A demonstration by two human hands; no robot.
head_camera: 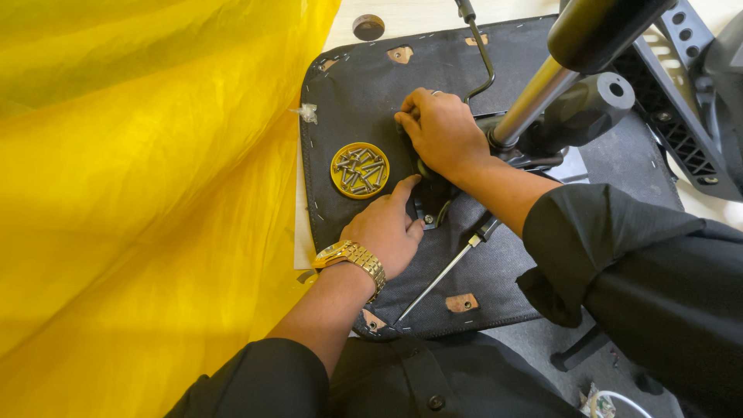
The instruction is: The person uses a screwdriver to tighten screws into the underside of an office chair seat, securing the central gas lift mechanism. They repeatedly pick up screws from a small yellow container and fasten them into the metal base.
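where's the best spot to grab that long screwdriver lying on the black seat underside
Probably by its dark handle, the thicker upper end of the long thin metal screwdriver. It lies flat and slanted on the black fabric seat underside, handle just beneath the right hand's forearm. Come from above, on the near side, where the shaft lies uncovered.

Two hands, one yellow lid (360,170) (holding too many screws to count), one screwdriver (449,271), one wristwatch (352,255).

Right hand (441,133) covers the black bracket (430,203) beneath it; its fingertips are out of sight. The screwdriver (445,271) handle vanishes under the forearm.
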